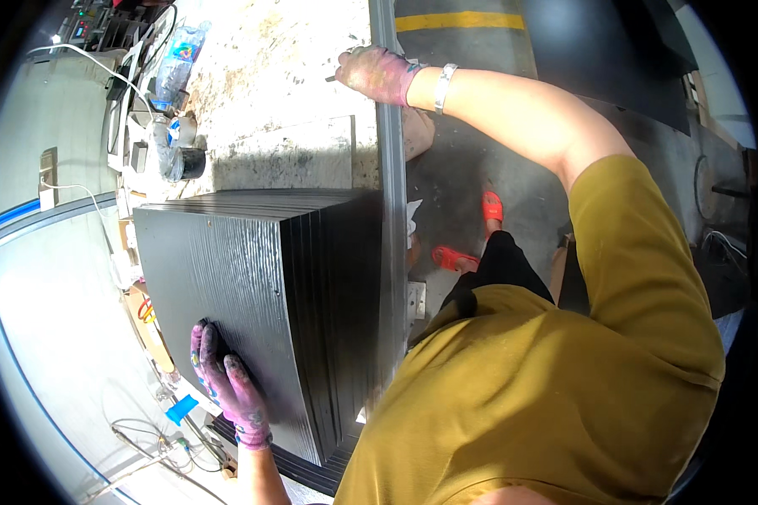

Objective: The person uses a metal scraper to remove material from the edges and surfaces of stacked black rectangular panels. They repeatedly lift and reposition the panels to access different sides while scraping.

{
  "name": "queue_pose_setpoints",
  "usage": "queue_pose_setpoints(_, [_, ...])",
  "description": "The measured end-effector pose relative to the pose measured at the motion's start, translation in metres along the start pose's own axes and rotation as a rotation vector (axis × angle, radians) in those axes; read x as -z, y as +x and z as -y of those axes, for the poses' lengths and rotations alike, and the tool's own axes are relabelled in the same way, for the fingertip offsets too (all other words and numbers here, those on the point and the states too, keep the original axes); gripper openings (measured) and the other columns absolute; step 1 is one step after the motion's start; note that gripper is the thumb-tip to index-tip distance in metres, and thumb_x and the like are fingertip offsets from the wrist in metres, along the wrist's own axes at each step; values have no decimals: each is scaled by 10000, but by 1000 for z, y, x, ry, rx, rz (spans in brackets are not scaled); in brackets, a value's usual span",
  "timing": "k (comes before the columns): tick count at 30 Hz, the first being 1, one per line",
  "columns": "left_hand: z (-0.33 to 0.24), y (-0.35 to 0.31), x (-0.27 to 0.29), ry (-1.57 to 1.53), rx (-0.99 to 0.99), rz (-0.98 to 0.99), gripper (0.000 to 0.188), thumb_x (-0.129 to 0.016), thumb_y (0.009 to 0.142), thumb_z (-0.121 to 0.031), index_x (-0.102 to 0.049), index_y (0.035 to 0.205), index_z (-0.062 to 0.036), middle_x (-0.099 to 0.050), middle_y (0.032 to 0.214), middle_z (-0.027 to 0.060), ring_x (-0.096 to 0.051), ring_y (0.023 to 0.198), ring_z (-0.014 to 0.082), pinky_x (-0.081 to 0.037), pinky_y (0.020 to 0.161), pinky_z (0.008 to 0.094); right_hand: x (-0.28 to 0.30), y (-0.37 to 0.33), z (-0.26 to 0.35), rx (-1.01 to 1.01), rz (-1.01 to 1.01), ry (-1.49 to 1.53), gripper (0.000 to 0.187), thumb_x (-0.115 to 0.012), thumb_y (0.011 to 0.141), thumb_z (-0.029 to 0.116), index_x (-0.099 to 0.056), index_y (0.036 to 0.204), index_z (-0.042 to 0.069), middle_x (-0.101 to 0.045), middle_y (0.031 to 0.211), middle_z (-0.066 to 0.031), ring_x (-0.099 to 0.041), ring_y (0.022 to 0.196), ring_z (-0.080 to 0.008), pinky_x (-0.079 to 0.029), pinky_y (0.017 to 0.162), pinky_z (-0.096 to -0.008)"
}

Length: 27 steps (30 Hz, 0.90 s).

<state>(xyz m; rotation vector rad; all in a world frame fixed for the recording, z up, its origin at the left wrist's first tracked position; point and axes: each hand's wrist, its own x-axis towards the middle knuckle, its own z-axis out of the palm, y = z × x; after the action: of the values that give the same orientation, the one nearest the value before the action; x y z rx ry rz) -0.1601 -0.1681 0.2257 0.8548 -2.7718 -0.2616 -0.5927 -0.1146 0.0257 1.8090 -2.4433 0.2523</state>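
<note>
Black wood-grained panels [215,252] stand stacked on the workbench, with their edges showing on the right side. My left hand [232,383], in a stained pink-purple glove, lies with its fingers stretched out on the face of the top panel. At the far right edge of the bench is my right hand [372,74], in a similar grimy glove. Its fingers are curled closed, and a small dark tip [330,78] pokes out beside them. What that tip belongs to is hidden by the fingers.
The paint-spattered bench top [265,84] reaches beyond the stack. A clear plastic bottle [175,71] and a cut bottle with a dark base [177,156] stand along its left side. Cables [101,63] run farther left. A large dark sheet [602,59] is at far right.
</note>
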Motion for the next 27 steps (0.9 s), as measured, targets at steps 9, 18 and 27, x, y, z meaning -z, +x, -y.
queue_pose_setpoints(9, [-9, 5, 0, 48, 4, 19, 425, -355, 977, -219, -426, 1305, 42, -405, 1361, 198, -388, 1266, 320, -283, 1072, 413, -4, -5, -13, -267, 34, 564, 229, -490, 845, 85, -568, 1032, -22, -593, 955, -135, -618, 889, -237, -516, 757, -368])
queue_pose_setpoints(18, [-3, 5, -3, -4, -33, 12, 428, -361, 977, -221, -422, 1310, 42, -414, 1356, 198, -387, 1266, 324, -277, 1072, 417, -27, -163, 96, -742, 115, 1666, 348, -520, 920, 223, -478, 1231, 74, -609, 979, -106, -595, 923, -211, -469, 820, -344])
queue_pose_setpoints(27, [-1, 5, 9, 24, -62, 73, 427, -365, 978, -215, -408, 1328, 26, -428, 1348, 194, -402, 1257, 323, -292, 1066, 409, -7, -167, 123, -670, -44, 1502, 278, -493, 916, 194, -476, 1156, 54, -596, 914, -188, -586, 844, -334, -452, 758, -392])
